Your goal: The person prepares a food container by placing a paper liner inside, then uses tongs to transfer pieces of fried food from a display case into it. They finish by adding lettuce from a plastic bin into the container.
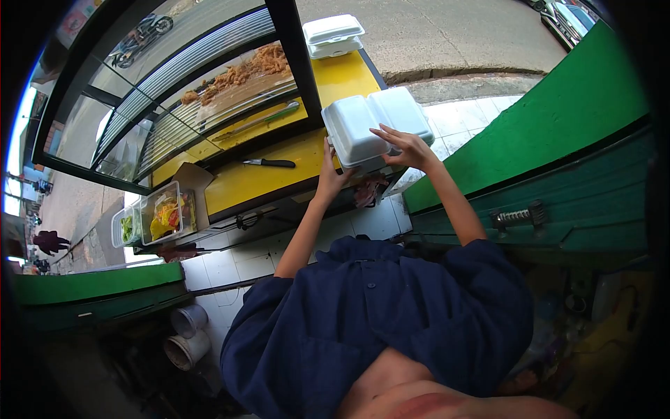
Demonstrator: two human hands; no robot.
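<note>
Two white foam food boxes (357, 129) sit side by side at the near right end of the yellow counter (343, 75), their lids down. My left hand (333, 176) grips the left box from its near left side, thumb up along the wall and fingers partly hidden below. Across the near right corner of that box reaches my right hand (410, 150), fingers on the lid where it meets the second foam box (403, 115) and thumb low on the near side. A knife with a black handle (276, 163) lies on the counter left of my hands.
More foam boxes (333, 35) are stacked at the counter's far end. Left stands a glass display case (296, 63) with fried food (241, 75) and tongs (259, 120). Plastic tubs (143, 222) hold colourful packets and greens. A green half-wall (530, 143) rises at right.
</note>
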